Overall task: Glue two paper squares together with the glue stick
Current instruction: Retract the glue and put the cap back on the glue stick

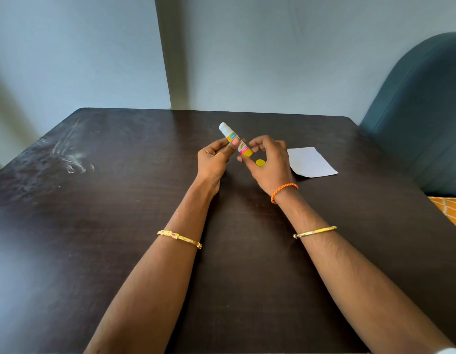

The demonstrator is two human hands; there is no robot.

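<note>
Just one glue stick (235,140), one paper (310,162).

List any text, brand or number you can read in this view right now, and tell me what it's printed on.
None can be read.
Glue stick, held in the left hand: a blue panel and a pink and yellow label carry print, too small and blurred to read.
White paper on the table: no print visible.

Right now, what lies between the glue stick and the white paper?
In the head view, the right hand sits between the glue stick and the white paper, with a yellow cap on the table beneath it.
</note>
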